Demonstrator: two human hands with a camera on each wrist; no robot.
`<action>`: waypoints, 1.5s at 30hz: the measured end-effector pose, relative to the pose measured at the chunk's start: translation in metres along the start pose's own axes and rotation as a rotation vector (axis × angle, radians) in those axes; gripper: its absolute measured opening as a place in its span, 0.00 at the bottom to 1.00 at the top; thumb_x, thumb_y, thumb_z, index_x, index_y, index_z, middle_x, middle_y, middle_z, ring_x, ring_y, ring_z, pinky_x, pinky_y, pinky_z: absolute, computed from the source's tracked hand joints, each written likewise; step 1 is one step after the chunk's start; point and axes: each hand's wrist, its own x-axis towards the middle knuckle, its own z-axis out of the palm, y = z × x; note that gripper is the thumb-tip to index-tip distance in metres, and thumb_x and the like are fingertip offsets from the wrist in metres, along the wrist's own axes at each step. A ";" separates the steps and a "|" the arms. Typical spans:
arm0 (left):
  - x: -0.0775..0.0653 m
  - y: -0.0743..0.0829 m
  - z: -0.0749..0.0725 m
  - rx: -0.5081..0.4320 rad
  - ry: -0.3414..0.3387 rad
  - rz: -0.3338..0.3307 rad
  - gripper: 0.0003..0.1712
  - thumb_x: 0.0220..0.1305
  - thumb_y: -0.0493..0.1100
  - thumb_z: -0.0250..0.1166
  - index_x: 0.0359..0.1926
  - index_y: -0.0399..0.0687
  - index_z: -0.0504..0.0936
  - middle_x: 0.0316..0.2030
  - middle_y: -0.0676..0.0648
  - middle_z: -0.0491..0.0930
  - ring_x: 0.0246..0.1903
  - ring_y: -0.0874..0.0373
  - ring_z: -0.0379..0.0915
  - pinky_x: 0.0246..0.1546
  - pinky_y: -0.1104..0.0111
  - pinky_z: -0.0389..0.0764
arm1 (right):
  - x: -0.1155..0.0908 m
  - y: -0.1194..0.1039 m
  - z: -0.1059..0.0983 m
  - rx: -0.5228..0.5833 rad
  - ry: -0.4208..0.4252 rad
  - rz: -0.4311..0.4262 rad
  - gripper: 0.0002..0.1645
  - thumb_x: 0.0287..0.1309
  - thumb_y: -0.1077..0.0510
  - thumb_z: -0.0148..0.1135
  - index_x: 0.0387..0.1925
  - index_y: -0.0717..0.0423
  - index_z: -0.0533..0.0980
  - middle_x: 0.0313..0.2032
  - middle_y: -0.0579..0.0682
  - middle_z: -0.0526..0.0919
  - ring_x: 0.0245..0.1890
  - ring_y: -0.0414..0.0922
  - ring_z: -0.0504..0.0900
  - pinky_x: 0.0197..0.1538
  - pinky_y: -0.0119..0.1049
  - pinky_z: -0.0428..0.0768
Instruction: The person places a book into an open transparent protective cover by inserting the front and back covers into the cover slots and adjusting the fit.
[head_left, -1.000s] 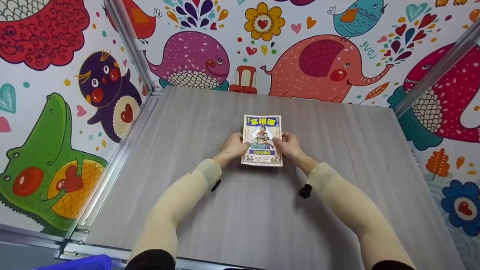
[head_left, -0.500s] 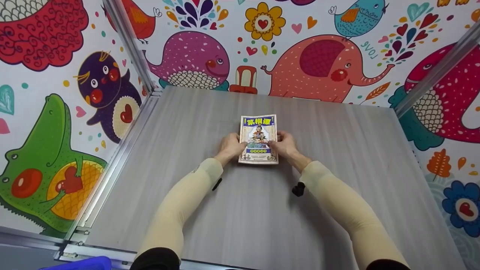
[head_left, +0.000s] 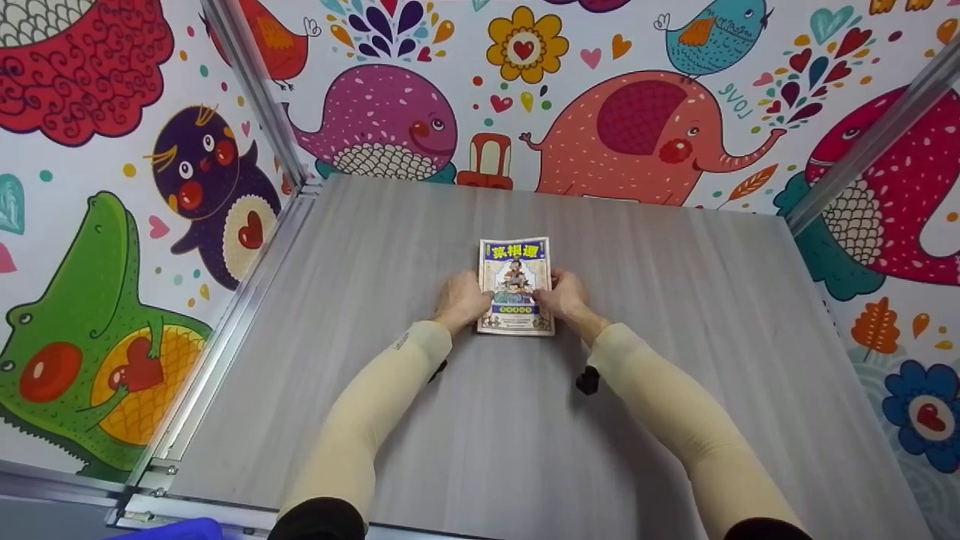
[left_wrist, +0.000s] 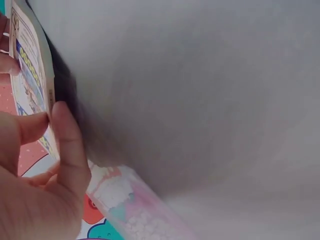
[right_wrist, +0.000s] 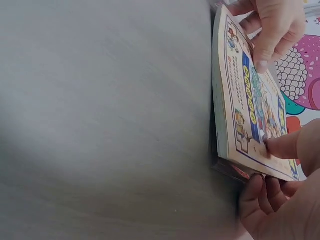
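A paperback book [head_left: 516, 289] with a purple, cream and yellow illustrated cover faces up near the middle of the table, its title at the far end. My left hand [head_left: 460, 300] pinches its left edge, thumb on the cover and fingers beneath. On the opposite edge, my right hand [head_left: 567, 296] holds it the same way. In the right wrist view, a dark reddish edge [right_wrist: 235, 171] shows under the book [right_wrist: 245, 100]; what it belongs to is hidden. The left wrist view shows the book's [left_wrist: 32, 75] edge between thumb and finger of my left hand [left_wrist: 42, 185].
The grey wood-grain table [head_left: 465, 435] is bordered by metal rails [head_left: 217, 345] on the left. Walls printed with cartoon animals [head_left: 637, 142] stand behind and at both sides. A blue plastic rim [head_left: 176, 529] shows at the bottom left.
The book has shifted slightly left, then a little nearer to me, with both hands still gripping its edges. The right forearm has moved left with it.
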 end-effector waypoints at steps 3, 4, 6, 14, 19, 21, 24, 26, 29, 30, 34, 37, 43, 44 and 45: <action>-0.009 0.004 -0.002 0.000 0.019 0.020 0.16 0.75 0.49 0.72 0.43 0.38 0.88 0.34 0.45 0.85 0.34 0.53 0.74 0.41 0.55 0.84 | 0.006 0.008 0.004 -0.064 0.017 -0.010 0.35 0.71 0.58 0.69 0.75 0.63 0.77 0.63 0.62 0.88 0.62 0.54 0.86 0.73 0.51 0.83; -0.009 0.003 -0.001 -0.001 0.024 0.020 0.16 0.75 0.49 0.72 0.42 0.39 0.88 0.32 0.47 0.83 0.32 0.54 0.73 0.39 0.56 0.82 | 0.006 0.009 0.005 -0.076 0.019 -0.013 0.34 0.70 0.58 0.69 0.75 0.63 0.77 0.64 0.62 0.88 0.62 0.54 0.86 0.73 0.50 0.83; -0.011 0.002 0.000 0.007 0.035 0.025 0.15 0.75 0.49 0.73 0.41 0.39 0.88 0.31 0.48 0.81 0.32 0.55 0.72 0.38 0.57 0.81 | 0.006 0.010 0.006 -0.094 0.023 -0.014 0.34 0.70 0.57 0.70 0.74 0.63 0.77 0.63 0.61 0.89 0.61 0.53 0.86 0.72 0.49 0.84; -0.016 0.006 0.000 0.091 0.042 0.065 0.14 0.79 0.47 0.69 0.45 0.39 0.89 0.42 0.40 0.92 0.38 0.49 0.85 0.47 0.50 0.91 | 0.002 0.008 0.008 -0.157 0.091 -0.092 0.30 0.70 0.56 0.72 0.69 0.65 0.81 0.60 0.62 0.90 0.60 0.55 0.87 0.70 0.53 0.84; -0.014 0.005 0.002 0.089 0.058 0.062 0.17 0.80 0.49 0.69 0.53 0.38 0.89 0.48 0.38 0.92 0.47 0.44 0.90 0.54 0.49 0.90 | 0.006 0.014 0.010 -0.205 0.133 -0.133 0.28 0.71 0.53 0.72 0.65 0.65 0.82 0.58 0.62 0.90 0.58 0.57 0.88 0.66 0.54 0.86; -0.014 0.005 0.002 0.078 0.063 0.063 0.19 0.79 0.49 0.70 0.55 0.37 0.88 0.50 0.37 0.92 0.51 0.41 0.90 0.57 0.47 0.90 | 0.005 0.014 0.010 -0.205 0.127 -0.125 0.28 0.72 0.52 0.72 0.65 0.65 0.82 0.58 0.62 0.90 0.58 0.57 0.88 0.65 0.53 0.86; -0.014 0.004 0.002 0.068 0.057 0.071 0.19 0.79 0.49 0.70 0.55 0.36 0.88 0.52 0.36 0.92 0.53 0.39 0.90 0.59 0.47 0.89 | -0.007 0.005 0.006 -0.174 0.101 -0.080 0.32 0.75 0.50 0.70 0.71 0.64 0.80 0.64 0.62 0.89 0.64 0.57 0.87 0.71 0.54 0.84; -0.015 0.005 0.002 0.072 0.051 0.075 0.19 0.80 0.49 0.69 0.55 0.36 0.88 0.52 0.36 0.92 0.53 0.39 0.90 0.59 0.47 0.89 | -0.010 0.005 0.006 -0.165 0.100 -0.081 0.34 0.76 0.49 0.69 0.73 0.64 0.78 0.65 0.62 0.88 0.66 0.57 0.87 0.72 0.54 0.84; -0.015 0.007 0.000 0.105 0.053 0.083 0.18 0.80 0.49 0.69 0.54 0.36 0.88 0.50 0.36 0.92 0.51 0.40 0.91 0.56 0.47 0.90 | -0.014 0.004 0.005 -0.152 0.111 -0.097 0.37 0.76 0.47 0.68 0.76 0.63 0.76 0.65 0.63 0.88 0.65 0.58 0.87 0.72 0.54 0.83; -0.015 0.008 0.000 0.126 0.060 0.090 0.18 0.80 0.49 0.69 0.53 0.37 0.88 0.50 0.36 0.92 0.50 0.40 0.91 0.55 0.47 0.90 | -0.015 0.004 0.006 -0.150 0.116 -0.104 0.37 0.76 0.47 0.68 0.76 0.63 0.76 0.65 0.63 0.87 0.65 0.58 0.86 0.72 0.54 0.83; -0.016 0.015 0.000 0.232 0.092 0.148 0.14 0.80 0.44 0.67 0.50 0.37 0.89 0.47 0.35 0.92 0.49 0.39 0.92 0.51 0.46 0.92 | -0.018 0.003 0.004 -0.147 0.132 -0.121 0.39 0.75 0.46 0.68 0.77 0.62 0.75 0.63 0.63 0.85 0.61 0.57 0.84 0.69 0.54 0.82; -0.013 0.021 0.005 0.274 0.099 0.223 0.13 0.78 0.40 0.64 0.53 0.36 0.88 0.48 0.35 0.91 0.49 0.37 0.91 0.51 0.45 0.92 | -0.020 0.001 0.001 -0.119 0.144 -0.132 0.37 0.74 0.47 0.67 0.76 0.62 0.76 0.62 0.63 0.85 0.61 0.58 0.83 0.69 0.54 0.81; 0.021 0.011 0.048 0.245 0.151 0.366 0.22 0.78 0.53 0.63 0.62 0.46 0.88 0.54 0.39 0.91 0.54 0.40 0.87 0.55 0.47 0.88 | -0.013 0.003 0.001 0.031 0.202 -0.254 0.31 0.74 0.46 0.63 0.66 0.63 0.83 0.52 0.62 0.91 0.52 0.56 0.90 0.60 0.50 0.86; 0.024 0.011 0.052 0.216 0.169 0.379 0.23 0.79 0.56 0.62 0.62 0.48 0.88 0.53 0.40 0.91 0.53 0.40 0.87 0.54 0.47 0.88 | -0.014 0.002 0.001 0.057 0.208 -0.274 0.30 0.74 0.47 0.62 0.65 0.63 0.84 0.51 0.62 0.92 0.51 0.56 0.90 0.59 0.50 0.87; 0.021 0.016 0.049 0.164 0.144 0.371 0.24 0.81 0.57 0.61 0.63 0.47 0.88 0.54 0.39 0.92 0.54 0.39 0.88 0.56 0.45 0.87 | -0.015 0.000 0.002 0.079 0.211 -0.290 0.29 0.75 0.47 0.62 0.65 0.64 0.84 0.51 0.62 0.92 0.51 0.56 0.91 0.58 0.50 0.87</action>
